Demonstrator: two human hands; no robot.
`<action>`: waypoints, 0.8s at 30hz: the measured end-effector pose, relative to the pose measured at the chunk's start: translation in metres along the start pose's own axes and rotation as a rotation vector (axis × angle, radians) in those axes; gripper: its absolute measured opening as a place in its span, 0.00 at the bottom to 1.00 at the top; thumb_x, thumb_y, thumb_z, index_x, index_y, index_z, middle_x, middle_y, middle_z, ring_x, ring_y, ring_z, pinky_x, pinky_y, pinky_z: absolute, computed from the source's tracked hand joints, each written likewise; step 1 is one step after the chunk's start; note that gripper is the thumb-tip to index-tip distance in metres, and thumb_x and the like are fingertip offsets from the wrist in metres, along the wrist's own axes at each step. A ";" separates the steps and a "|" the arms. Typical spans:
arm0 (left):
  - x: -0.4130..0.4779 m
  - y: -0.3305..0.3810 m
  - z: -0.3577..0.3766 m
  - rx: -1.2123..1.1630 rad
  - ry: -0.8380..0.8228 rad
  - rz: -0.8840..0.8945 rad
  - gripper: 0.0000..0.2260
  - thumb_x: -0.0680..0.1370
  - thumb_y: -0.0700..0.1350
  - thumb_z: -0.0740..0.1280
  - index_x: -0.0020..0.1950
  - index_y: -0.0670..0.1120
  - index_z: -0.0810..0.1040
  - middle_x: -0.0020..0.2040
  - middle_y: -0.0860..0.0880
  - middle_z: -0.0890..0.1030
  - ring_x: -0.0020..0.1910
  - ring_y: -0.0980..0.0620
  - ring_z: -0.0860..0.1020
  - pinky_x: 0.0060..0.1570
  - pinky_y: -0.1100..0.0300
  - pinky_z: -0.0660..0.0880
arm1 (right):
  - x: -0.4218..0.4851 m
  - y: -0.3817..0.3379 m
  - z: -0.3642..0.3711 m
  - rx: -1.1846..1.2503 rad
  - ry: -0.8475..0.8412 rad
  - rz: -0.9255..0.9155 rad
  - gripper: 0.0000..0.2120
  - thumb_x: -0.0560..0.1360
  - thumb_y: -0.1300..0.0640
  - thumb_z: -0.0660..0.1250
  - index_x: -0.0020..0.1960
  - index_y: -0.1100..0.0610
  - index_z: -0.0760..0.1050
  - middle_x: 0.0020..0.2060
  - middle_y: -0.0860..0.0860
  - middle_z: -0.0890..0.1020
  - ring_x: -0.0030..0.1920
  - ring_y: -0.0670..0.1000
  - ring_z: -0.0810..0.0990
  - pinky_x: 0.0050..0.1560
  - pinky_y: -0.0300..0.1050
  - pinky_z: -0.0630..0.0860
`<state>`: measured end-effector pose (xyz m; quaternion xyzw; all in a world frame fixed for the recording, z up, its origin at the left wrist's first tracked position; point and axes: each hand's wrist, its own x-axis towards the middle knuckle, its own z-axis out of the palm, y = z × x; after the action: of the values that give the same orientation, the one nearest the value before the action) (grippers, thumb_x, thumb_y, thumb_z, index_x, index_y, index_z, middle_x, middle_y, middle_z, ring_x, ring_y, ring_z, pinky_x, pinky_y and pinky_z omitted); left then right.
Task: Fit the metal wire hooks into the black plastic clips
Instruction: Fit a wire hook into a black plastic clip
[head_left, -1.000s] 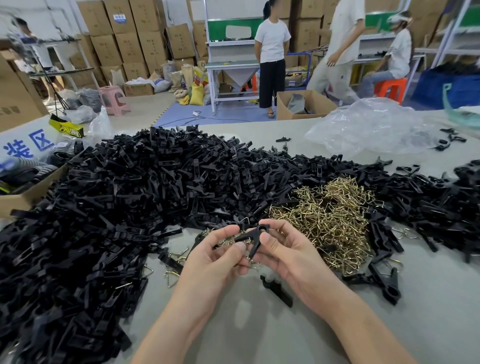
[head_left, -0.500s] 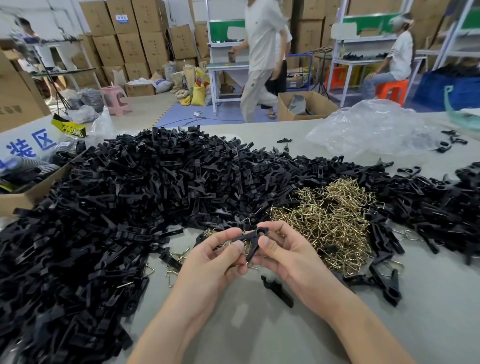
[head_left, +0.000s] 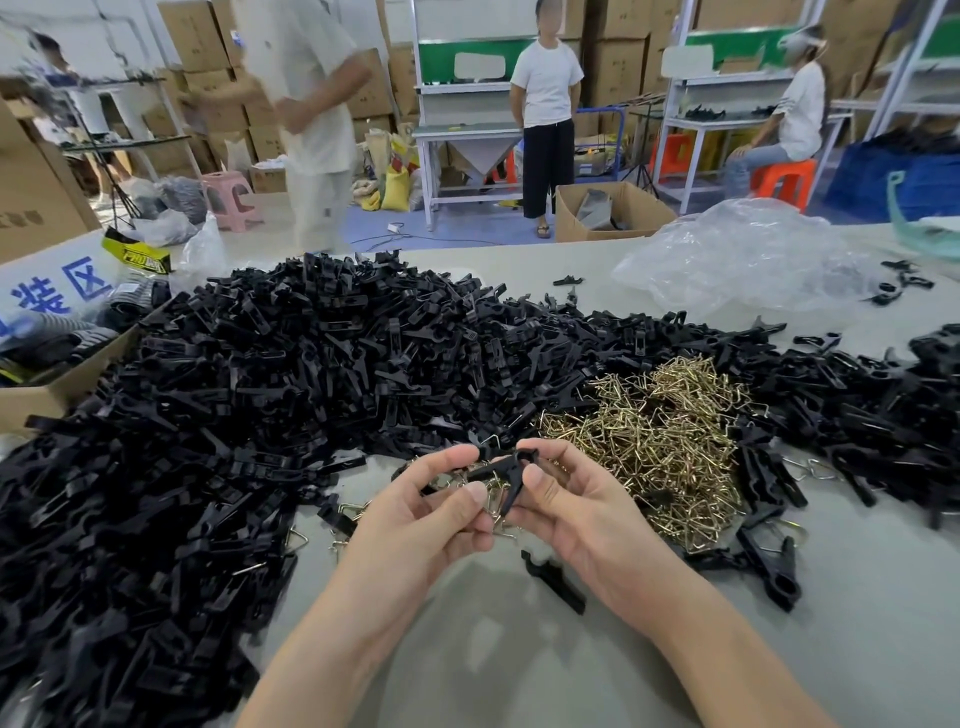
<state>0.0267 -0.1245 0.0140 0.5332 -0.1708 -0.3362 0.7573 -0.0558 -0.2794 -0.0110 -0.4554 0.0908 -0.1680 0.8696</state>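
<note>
Grey table fills the foreground. Just above it, the left hand and right hand both pinch one black clip between thumb and fingers. Wire glints by the thumbs, but I cannot tell whether it sits in the clip. A loose piece lies under the right hand. Beyond, brass hooks are heaped, hemmed in by a broad spread of clips across the table. A crumpled bag lies far right. Past the edge are an open box, a bench with a person standing at it, and stacked cartons.
</note>
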 end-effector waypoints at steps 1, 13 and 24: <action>0.000 0.000 0.000 -0.014 -0.005 -0.011 0.20 0.70 0.39 0.73 0.62 0.43 0.79 0.38 0.42 0.81 0.36 0.50 0.81 0.40 0.59 0.81 | 0.000 0.000 0.000 0.004 -0.002 0.001 0.12 0.71 0.62 0.71 0.55 0.59 0.79 0.47 0.59 0.84 0.44 0.54 0.85 0.46 0.43 0.82; 0.001 0.000 0.000 0.007 -0.024 -0.032 0.22 0.69 0.38 0.72 0.63 0.42 0.77 0.36 0.44 0.81 0.34 0.52 0.80 0.38 0.60 0.81 | -0.002 0.000 -0.004 -0.073 -0.059 0.019 0.10 0.74 0.62 0.71 0.55 0.57 0.81 0.50 0.59 0.83 0.49 0.56 0.84 0.49 0.45 0.83; -0.001 -0.013 0.027 -0.265 0.087 -0.043 0.12 0.72 0.43 0.69 0.53 0.41 0.86 0.40 0.47 0.84 0.36 0.54 0.81 0.35 0.62 0.80 | 0.000 0.002 -0.003 -0.068 -0.014 -0.047 0.14 0.72 0.61 0.71 0.56 0.62 0.76 0.46 0.57 0.85 0.43 0.53 0.84 0.48 0.41 0.82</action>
<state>0.0054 -0.1449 0.0124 0.4460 -0.0803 -0.3486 0.8204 -0.0564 -0.2807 -0.0144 -0.4879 0.0798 -0.1822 0.8499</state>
